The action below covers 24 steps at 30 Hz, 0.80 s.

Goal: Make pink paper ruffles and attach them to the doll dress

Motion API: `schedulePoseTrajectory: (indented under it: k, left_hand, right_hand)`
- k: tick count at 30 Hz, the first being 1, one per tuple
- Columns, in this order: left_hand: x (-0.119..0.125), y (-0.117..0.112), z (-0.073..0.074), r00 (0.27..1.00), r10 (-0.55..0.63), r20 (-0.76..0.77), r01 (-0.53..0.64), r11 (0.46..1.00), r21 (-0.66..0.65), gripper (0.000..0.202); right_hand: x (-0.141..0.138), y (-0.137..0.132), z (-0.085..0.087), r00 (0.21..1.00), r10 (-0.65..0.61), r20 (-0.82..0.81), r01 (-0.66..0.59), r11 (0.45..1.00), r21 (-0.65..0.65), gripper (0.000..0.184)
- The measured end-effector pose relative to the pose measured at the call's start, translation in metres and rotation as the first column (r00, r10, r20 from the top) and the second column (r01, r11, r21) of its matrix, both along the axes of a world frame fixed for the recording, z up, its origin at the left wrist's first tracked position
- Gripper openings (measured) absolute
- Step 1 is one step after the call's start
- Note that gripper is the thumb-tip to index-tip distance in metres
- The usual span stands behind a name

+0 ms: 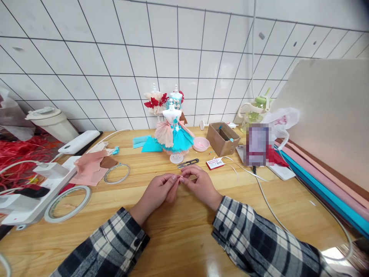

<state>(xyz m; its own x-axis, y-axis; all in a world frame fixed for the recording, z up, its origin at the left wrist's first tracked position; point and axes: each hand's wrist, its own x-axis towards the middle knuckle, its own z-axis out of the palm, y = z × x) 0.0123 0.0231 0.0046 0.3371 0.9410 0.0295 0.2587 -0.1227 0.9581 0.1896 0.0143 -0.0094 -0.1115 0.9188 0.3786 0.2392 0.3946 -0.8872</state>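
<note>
My left hand (pixel 161 188) and my right hand (pixel 200 184) meet over the middle of the wooden table. Both have thumb and fingers pinched on a small pink piece of thin, crepe-like material (pixel 180 179), mostly hidden by the fingertips. Just beyond them lie thread snips (pixel 188 163). Behind those stands a small white dress form (pixel 172 114) wearing a pink and turquoise ruffled skirt (pixel 178 139). Two more dressed forms are at its back, one with red flowers (pixel 155 102). Turquoise sheets (pixel 152 145) lie to its left.
At left are tape rolls (pixel 88 196), pink and brown scraps (pixel 89 169), a power strip (pixel 37 202) and a cup (pixel 52 122). To the right sit a pink bowl (pixel 201 144), a cardboard box (pixel 223 138), a label card (pixel 215 163), cables and coloured sheet rolls (pixel 325 181).
</note>
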Motion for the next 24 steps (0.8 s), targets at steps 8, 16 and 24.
schedulePoseTrajectory:
  k: [8,16,24]
  left_hand:
    - [-0.003,0.001,-0.001,0.999,-0.025,0.031,0.026,0.998,-0.048,0.031]
    - [-0.002,0.003,-0.005,0.950,0.183,0.252,-0.138,0.973,-0.185,0.040]
    - [-0.003,0.006,-0.010,0.903,0.236,0.358,-0.145,0.954,-0.263,0.037]
  right_hand:
    - [0.002,0.002,-0.002,0.999,0.017,0.036,-0.016,0.999,-0.031,0.012]
    - [-0.005,-0.003,-0.004,0.948,0.151,-0.281,-0.252,0.893,-0.372,0.044]
    - [-0.006,-0.002,-0.003,0.866,0.156,-0.476,-0.397,0.794,-0.461,0.041]
